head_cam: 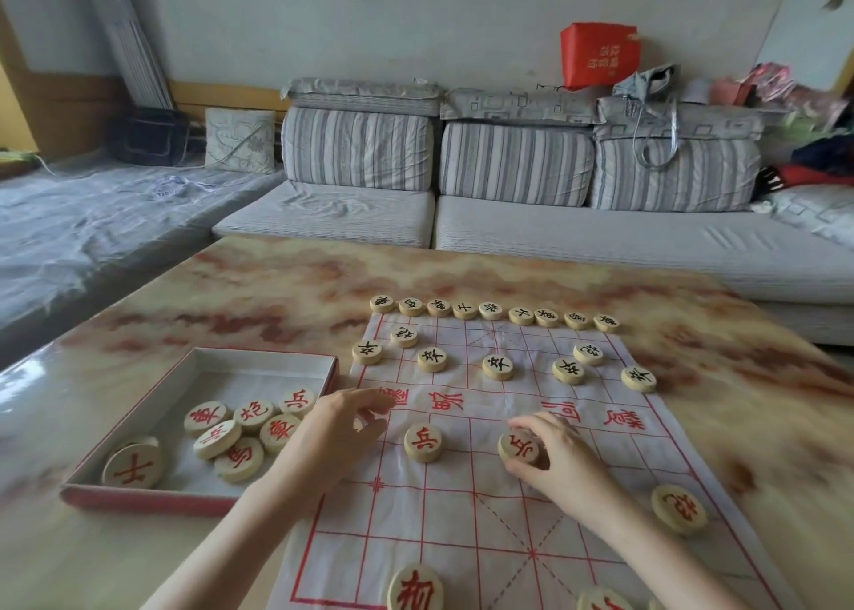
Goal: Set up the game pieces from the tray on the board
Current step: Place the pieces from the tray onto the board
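A thin, creased white cloth board (462, 508) printed with a red grid lies on a glossy marbled tabletop (277, 286). Round pale wooden discs with black characters (497, 367) fill its far rows. The right hand (550, 452) pinches a red-marked wooden disc (520, 448) reading 兵 between thumb and curled fingers, on the board. The left hand (342, 429) curls loosely over the board's left edge; whether it holds a piece I cannot tell. Another 兵 disc (423, 443) sits between the hands. The shallow red-edged cardboard tray (259, 360), just left of the board, holds red-lettered discs (249, 424)
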The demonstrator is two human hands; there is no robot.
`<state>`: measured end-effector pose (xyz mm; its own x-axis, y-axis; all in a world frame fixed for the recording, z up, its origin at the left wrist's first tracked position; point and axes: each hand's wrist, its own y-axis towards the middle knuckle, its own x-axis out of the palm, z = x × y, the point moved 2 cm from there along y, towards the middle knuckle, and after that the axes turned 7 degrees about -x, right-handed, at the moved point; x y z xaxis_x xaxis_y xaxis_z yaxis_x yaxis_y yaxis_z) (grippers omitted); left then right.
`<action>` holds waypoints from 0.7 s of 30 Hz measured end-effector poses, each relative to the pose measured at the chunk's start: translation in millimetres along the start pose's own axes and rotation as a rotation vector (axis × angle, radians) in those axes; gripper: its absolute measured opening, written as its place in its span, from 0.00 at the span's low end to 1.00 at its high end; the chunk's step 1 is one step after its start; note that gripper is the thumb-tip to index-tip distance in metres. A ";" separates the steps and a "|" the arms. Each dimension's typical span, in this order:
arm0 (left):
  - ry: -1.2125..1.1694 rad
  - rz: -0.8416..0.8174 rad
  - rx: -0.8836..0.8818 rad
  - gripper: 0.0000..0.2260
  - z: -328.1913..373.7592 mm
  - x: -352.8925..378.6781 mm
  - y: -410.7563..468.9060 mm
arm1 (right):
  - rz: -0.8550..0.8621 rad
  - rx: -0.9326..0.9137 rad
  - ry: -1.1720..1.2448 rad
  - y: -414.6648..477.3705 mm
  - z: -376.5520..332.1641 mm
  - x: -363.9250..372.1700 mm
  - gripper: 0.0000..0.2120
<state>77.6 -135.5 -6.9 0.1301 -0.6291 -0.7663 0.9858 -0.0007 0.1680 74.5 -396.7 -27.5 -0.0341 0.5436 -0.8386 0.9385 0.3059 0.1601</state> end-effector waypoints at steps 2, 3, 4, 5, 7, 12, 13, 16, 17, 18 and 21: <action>0.019 0.025 -0.010 0.10 -4.6 -11.2 -8.3 | 0.008 -0.022 0.009 -3.6 -8.3 -2.1 0.20; 0.023 0.044 -0.022 0.10 -7.7 -17.8 -12.6 | 0.011 -0.039 0.016 -5.0 -13.4 -2.8 0.19; 0.018 0.065 -0.034 0.09 -11.2 -25.1 -17.4 | 0.009 -0.049 0.030 -6.3 -19.6 -3.3 0.18; 0.008 0.087 -0.042 0.09 -15.7 -32.8 -22.7 | 0.012 -0.065 0.051 -7.6 -27.6 -3.7 0.17; -0.002 0.126 -0.075 0.09 -27.1 -47.8 -35.6 | 0.012 -0.094 0.098 -9.4 -45.8 -2.0 0.15; 0.030 0.218 -0.204 0.11 -73.3 -84.2 -74.0 | -0.047 -0.184 0.177 -5.5 -101.5 18.4 0.12; 0.071 0.233 -0.228 0.11 -83.3 -90.3 -79.5 | -0.058 -0.205 0.182 -2.7 -112.3 24.5 0.13; 0.076 0.270 -0.282 0.13 -105.0 -101.9 -90.5 | -0.101 -0.238 0.183 9.3 -142.8 43.5 0.14; 0.069 0.284 -0.281 0.13 -109.6 -103.3 -91.3 | -0.109 -0.253 0.182 14.8 -152.9 49.7 0.14; 0.068 0.283 -0.279 0.13 -112.1 -103.6 -91.4 | -0.115 -0.271 0.176 20.7 -163.2 55.7 0.15; 0.075 0.226 -0.294 0.14 -115.9 -98.2 -82.6 | -0.162 -0.277 0.132 40.2 -189.8 73.1 0.18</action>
<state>-4.2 16.4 -17.4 0.3441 -0.5293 -0.7755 0.9184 0.3615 0.1608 44.6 -196.3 16.4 -0.2361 0.5612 -0.7933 0.7888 0.5875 0.1808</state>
